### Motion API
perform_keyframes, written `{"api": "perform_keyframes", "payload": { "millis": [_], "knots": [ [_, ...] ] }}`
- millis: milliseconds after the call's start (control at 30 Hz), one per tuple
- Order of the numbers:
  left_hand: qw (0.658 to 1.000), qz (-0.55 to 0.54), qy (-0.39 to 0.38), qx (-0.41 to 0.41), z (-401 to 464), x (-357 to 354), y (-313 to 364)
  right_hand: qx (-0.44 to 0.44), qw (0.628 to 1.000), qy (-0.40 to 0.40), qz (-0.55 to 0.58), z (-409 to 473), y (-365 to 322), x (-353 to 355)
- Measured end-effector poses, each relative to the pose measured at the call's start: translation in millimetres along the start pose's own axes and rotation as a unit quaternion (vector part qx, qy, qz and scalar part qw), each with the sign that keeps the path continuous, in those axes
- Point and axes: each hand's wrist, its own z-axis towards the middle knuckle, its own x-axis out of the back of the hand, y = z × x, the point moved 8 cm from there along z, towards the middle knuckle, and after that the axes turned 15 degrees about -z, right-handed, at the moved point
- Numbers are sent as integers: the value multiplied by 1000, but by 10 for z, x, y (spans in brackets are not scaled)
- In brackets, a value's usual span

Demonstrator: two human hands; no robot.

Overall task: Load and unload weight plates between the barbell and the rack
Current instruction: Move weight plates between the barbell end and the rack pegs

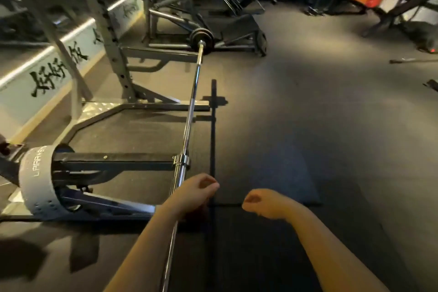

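The barbell (189, 111) runs off the bottom edge at six o'clock, its near end unseen, and the left hand (196, 191) covers part of the shaft. At twelve o'clock its far plates (201, 35) are too small to count. The grey belt (39, 179) at nine o'clock hides what it wraps.

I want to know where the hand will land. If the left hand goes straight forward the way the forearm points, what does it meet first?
Probably nothing but the dark rubber floor. The left hand points up-right, past the long chrome barbell, which runs off beside it; depth is unclear.
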Motion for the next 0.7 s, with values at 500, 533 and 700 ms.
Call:
{"api": "perform_keyframes", "payload": {
  "millis": [500, 533, 700],
  "knots": [
    [958, -189, 211, 45, 1777, -302, 623, 53, 981, -15, 187, 1715, 1300, 1762],
    [951, -212, 219, 45, 2110, -282, 657, 49, 978, -10, 202, 2008, 1413, 1958],
    [927, -281, 241, 59, 3806, 30, 861, -50, 958, 34, 282, 3420, 2153, 3031]
  ]
}}
